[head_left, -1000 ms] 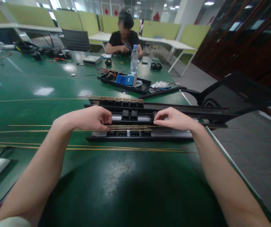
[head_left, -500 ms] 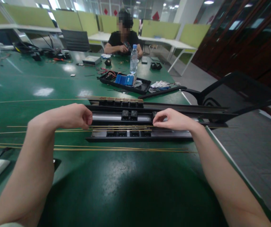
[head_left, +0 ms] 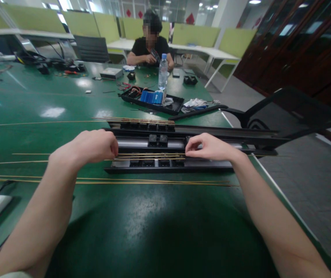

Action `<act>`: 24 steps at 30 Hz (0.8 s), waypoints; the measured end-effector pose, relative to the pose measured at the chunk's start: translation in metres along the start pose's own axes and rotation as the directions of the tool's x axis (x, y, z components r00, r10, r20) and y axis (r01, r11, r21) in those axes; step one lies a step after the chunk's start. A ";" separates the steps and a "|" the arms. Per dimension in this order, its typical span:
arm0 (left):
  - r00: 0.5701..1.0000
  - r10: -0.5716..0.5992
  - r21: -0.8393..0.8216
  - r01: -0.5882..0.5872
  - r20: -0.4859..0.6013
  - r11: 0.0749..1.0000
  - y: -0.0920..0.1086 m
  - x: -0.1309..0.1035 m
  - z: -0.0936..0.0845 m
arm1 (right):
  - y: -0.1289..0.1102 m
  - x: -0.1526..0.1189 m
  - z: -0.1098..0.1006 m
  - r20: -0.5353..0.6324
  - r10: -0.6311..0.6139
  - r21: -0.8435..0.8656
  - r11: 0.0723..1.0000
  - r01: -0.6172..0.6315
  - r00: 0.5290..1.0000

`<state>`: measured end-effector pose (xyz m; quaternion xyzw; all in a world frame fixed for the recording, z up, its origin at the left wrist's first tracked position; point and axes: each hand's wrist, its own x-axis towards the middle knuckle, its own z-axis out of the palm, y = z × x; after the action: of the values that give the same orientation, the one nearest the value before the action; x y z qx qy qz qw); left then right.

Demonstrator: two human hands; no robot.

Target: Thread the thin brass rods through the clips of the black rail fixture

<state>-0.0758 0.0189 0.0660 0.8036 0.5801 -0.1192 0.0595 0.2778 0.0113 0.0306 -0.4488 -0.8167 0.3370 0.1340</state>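
Observation:
My left hand (head_left: pixel 97 146) is closed, fingertips pinched on a thin brass-coloured rod (head_left: pixel 29 154) above the left end of the nearest black rail (head_left: pixel 206 168). Farther right, my right hand (head_left: pixel 208 147) pinches the same rod's line between thumb and forefinger, beside the middle rail (head_left: pixel 133 149). Other thin rods (head_left: pixel 165 158) pass over the nearest rail, which has several black blocks (head_left: pixel 164 163) in its channel. Two black blocks (head_left: pixel 157 140) sit in the middle rail's channel. Its fingertips hide part of the rod.
Several loose rods (head_left: pixel 154 182) lie on the green table (head_left: pixel 142 231) nearer me. Behind the rails are a black tool tray (head_left: pixel 133 101), a water bottle (head_left: pixel 162 73) and gloves (head_left: pixel 195 105). A person (head_left: pixel 151 46) sits opposite. A black chair (head_left: pixel 295 108) stands right.
My left hand has slid right along the rods, closer to my right hand. My right hand has barely moved and stays pinched.

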 end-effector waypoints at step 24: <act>0.995 0.088 0.001 -0.088 0.051 0.996 0.003 0.002 0.005 | 0.000 0.007 0.010 -0.015 -0.032 -0.003 0.999 0.032 0.999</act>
<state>-0.0726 0.0183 0.0610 0.8251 0.5423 -0.1381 0.0781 0.2685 0.0131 0.0231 -0.4383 -0.8233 0.3303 0.1450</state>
